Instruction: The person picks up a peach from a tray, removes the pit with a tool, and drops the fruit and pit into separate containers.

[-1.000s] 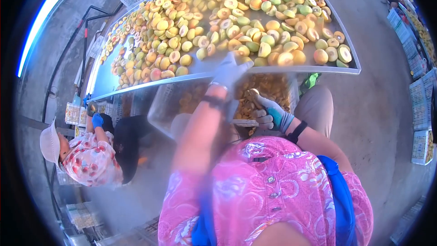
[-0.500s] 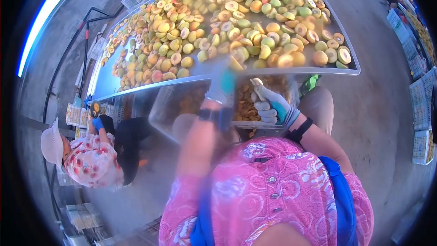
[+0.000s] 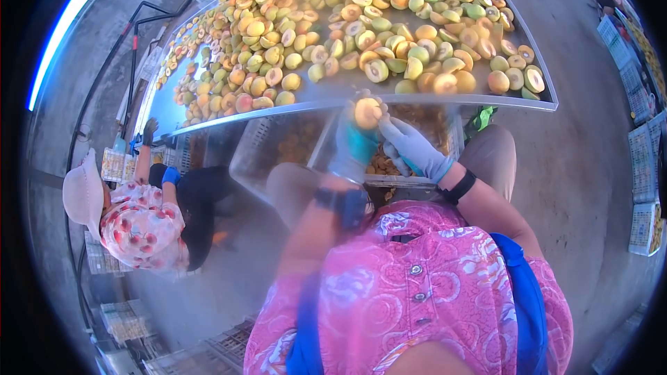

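Note:
My left hand point(image 3: 356, 142), in a grey and teal glove, holds a yellow apricot half point(image 3: 368, 112) just below the table's near edge. Against its right side comes my right hand point(image 3: 415, 147), gloved the same way, with fingers bent together near the fruit. Whatever those fingers grip is hidden. Beyond both hands, a metal-rimmed table point(image 3: 292, 108) carries a broad heap of halved apricots point(image 3: 274, 76), some showing brown cut faces. Under my hands stands a crate point(image 3: 455, 140) with small brown-orange pieces in it.
To the left, a second crate point(image 3: 243, 160) stands below the table, close to my knee. Further left sits a person in a pale hat point(image 3: 85, 194), one hand at the table edge. Stacked crates point(image 3: 643, 153) line the right side.
My left hand has drawn back from the heap with an apricot half in it, and my right hand has met it. The person at left has reached up to the table edge.

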The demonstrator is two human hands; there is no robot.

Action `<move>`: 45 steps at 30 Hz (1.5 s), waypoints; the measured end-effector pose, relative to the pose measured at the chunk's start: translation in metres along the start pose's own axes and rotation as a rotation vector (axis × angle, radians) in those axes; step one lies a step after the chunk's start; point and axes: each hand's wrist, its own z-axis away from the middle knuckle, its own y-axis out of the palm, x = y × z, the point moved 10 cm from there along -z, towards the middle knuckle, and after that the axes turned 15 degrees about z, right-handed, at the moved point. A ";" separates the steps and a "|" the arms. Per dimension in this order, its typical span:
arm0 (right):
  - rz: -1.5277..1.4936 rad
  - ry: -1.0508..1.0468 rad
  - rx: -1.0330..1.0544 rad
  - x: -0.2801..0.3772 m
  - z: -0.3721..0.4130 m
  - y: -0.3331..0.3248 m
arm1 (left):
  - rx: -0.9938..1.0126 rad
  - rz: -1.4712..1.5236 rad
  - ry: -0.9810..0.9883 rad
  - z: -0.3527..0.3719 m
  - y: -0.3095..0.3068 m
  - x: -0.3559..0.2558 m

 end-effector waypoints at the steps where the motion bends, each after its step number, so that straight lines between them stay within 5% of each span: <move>1: 0.052 0.029 0.001 -0.002 -0.001 -0.001 | 0.032 -0.029 0.005 0.001 0.005 0.002; 10: 0.611 -0.120 -0.162 0.012 -0.007 -0.007 | -0.105 -0.127 0.201 0.006 -0.002 -0.006; 17: 0.653 -0.316 -0.136 0.027 -0.007 -0.003 | -0.083 -0.223 0.103 0.013 0.019 -0.008; 20: 0.566 -0.017 0.068 0.003 -0.005 0.003 | -0.124 -0.295 0.028 0.014 0.013 -0.007; 22: 0.047 0.164 0.286 -0.020 0.002 0.024 | -0.067 -0.769 0.128 0.014 0.013 -0.019; 26: -0.297 0.227 0.421 -0.019 0.014 0.043 | -0.013 -0.699 -0.020 0.014 0.006 -0.014; 28: -0.652 0.144 0.862 -0.016 0.023 0.069 | 0.066 -0.756 -0.082 0.019 0.015 -0.010; 29: -0.646 0.138 0.865 -0.023 0.019 0.068 | 0.072 -0.759 -0.076 0.021 0.017 -0.010; 32: -0.780 0.197 0.908 -0.024 0.023 0.069 | 0.010 -0.665 -0.118 0.019 0.010 -0.005; 35: -0.830 0.226 1.012 -0.001 0.043 0.078 | -0.050 -0.056 -0.169 0.015 -0.005 -0.015; 37: -0.784 0.202 0.928 -0.011 0.042 0.071 | -0.054 -0.343 0.279 -0.010 -0.048 -0.090; 38: -0.736 0.176 0.842 -0.018 0.038 0.062 | -0.133 -0.320 0.228 0.002 -0.024 -0.104; 39: -0.816 0.175 0.860 -0.021 0.039 0.056 | -0.056 -1.178 0.562 0.011 -0.016 -0.150; 40: -0.814 0.169 0.861 -0.023 0.040 0.051 | -0.133 -0.922 0.533 0.012 -0.010 -0.166; 42: -0.793 0.216 0.776 -0.035 0.040 0.041 | -0.184 -1.772 0.908 0.024 0.038 -0.182; 43: -0.784 0.218 0.745 -0.042 0.038 0.039 | -0.185 -1.768 0.919 0.018 0.045 -0.180; 45: -0.783 0.221 0.747 -0.047 0.035 0.040 | 0.150 -2.136 0.905 -0.009 0.073 -0.127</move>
